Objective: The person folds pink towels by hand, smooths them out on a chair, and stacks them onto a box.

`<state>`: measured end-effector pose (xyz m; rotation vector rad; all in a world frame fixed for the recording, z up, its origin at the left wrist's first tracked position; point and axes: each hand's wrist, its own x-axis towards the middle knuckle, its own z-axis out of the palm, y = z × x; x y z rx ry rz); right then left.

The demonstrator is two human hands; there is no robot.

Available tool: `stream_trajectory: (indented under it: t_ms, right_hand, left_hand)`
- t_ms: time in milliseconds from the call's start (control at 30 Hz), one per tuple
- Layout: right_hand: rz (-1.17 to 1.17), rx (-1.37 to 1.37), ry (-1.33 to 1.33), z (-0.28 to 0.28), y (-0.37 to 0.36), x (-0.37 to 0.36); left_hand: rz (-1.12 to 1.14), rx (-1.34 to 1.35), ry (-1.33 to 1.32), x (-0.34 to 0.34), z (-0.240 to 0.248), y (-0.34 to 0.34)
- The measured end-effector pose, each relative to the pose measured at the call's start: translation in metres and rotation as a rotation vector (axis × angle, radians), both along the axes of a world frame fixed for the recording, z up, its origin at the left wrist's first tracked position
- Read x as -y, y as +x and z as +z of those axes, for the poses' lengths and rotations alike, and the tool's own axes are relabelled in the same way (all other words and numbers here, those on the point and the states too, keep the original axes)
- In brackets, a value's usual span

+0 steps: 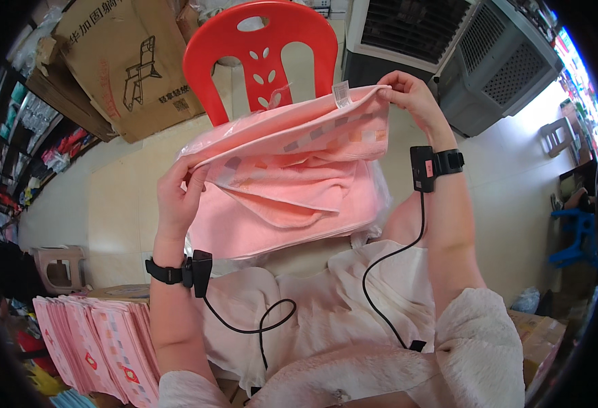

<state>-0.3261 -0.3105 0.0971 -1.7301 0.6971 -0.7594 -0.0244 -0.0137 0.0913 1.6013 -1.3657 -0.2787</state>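
Note:
A pink towel [292, 149] with a border of grey and orange squares is stretched between my two hands. My left hand [178, 194] pinches its left edge. The right corner is gripped between the thumb and fingers of my right hand [411, 98], farther away and higher. A white label [342, 94] sticks up from the towel's upper edge near the right hand. The lower part of the towel hangs in loose folds over a stack of pink towels [234, 228]. Clear plastic wrap [379, 197] shows around that stack's edges.
A red plastic chair [265, 13] stands behind the towels. Beyond are a large cardboard box [108, 61] at the left and a grey air cooler [496, 75] at the right. Folded pink towels [98, 343] are piled at lower left. Cables [365, 279] run from my wristbands.

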Motion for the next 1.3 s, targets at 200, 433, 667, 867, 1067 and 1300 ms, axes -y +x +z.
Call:
stream_trajectory:
  t_ms: [200, 433, 667, 867, 1067, 1300]
  right_hand:
    - [0.080, 0.082, 0.061, 0.026, -0.019, -0.021]
    - [0.264, 0.202, -0.156, 0.081, -0.035, -0.054]
    - [0.483, -0.243, -0.688, 0.117, -0.037, -0.085]
    - [0.821, -0.835, -0.588, 0.109, -0.009, -0.126]
    - [0.365, -0.657, -0.686, 0.119, -0.014, -0.094]
    - [0.405, -0.236, -0.641, 0.131, -0.006, -0.084]
  left_hand:
    - [-0.076, -0.360, 0.144, -0.001, 0.036, 0.017]
    - [-0.067, -0.219, 0.159, -0.005, 0.125, 0.038]
    - [0.001, -0.143, 0.245, -0.004, 0.127, 0.046]
    - [-0.004, -0.074, 0.226, -0.018, 0.128, 0.044]
    - [-0.007, 0.036, 0.018, -0.049, 0.155, 0.022]
    - [0.037, 0.081, 0.123, -0.054, 0.159, 0.033]
